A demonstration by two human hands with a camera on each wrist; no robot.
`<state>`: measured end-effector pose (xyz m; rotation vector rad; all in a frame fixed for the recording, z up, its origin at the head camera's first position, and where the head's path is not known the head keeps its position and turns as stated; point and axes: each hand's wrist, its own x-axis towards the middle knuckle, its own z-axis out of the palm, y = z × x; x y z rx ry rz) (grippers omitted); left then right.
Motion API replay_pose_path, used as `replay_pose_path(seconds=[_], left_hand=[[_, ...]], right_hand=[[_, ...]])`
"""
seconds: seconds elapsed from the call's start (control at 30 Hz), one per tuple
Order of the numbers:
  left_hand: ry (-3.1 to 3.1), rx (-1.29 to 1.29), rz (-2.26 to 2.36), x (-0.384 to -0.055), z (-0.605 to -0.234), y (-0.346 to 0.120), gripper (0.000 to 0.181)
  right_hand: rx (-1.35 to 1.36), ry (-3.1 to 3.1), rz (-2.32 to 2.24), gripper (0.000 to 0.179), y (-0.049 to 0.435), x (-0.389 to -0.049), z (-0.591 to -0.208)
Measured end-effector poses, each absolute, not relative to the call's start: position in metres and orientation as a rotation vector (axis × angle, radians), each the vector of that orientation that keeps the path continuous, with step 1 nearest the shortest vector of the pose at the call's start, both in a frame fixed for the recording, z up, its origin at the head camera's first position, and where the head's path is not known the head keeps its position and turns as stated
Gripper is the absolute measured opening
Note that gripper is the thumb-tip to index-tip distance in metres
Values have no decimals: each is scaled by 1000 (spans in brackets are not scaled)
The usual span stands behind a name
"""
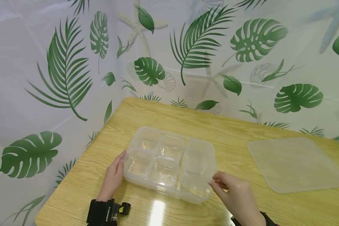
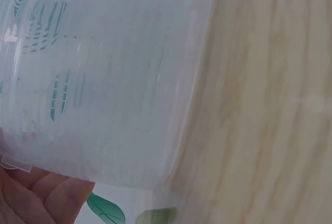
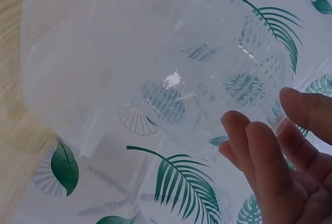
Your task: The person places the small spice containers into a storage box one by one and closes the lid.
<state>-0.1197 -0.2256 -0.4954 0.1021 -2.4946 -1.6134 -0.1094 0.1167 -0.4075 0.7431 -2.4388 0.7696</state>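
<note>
A clear plastic box (image 1: 164, 189) sits on the wooden table, with several small clear containers (image 1: 164, 169) set in its left and middle part. My left hand (image 1: 114, 174) rests against its left wall, fingers at the outside of the rim; the left wrist view shows those fingers (image 2: 67, 195) under the rim's edge. At the box's right end is a longer clear container (image 1: 199, 157). Beside that end, my right hand (image 1: 233, 191) pinches a thin clear edge between thumb and index finger, also visible in the right wrist view. Its other fingers (image 3: 267, 156) are loosely bent.
A flat translucent lid (image 1: 296, 164) lies on the table (image 1: 228, 128) to the right of the box. Behind and to the left hangs a white curtain (image 1: 169, 84) with green leaf prints. A black wrist camera mount (image 1: 101, 212) is strapped to the left wrist.
</note>
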Motion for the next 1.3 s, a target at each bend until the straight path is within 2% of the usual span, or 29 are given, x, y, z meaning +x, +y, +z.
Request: replay_pose_path(seconds=[0.3, 0.67, 1.0, 1.3], left_hand=[[-2494, 84, -1601, -119, -495, -225, 41], [-2496, 97, -1616, -120, -496, -226, 40], [-2500, 102, -1612, -120, -496, -226, 40], [-2499, 95, -1615, -119, -495, -225, 41]], right_hand=[[696, -2528, 823, 23, 113, -104, -420], [828, -2429, 644, 24, 111, -106, -438], [818, -2518, 640, 27, 108, -103, -443], [848, -2610, 614, 21, 105, -100, -447]])
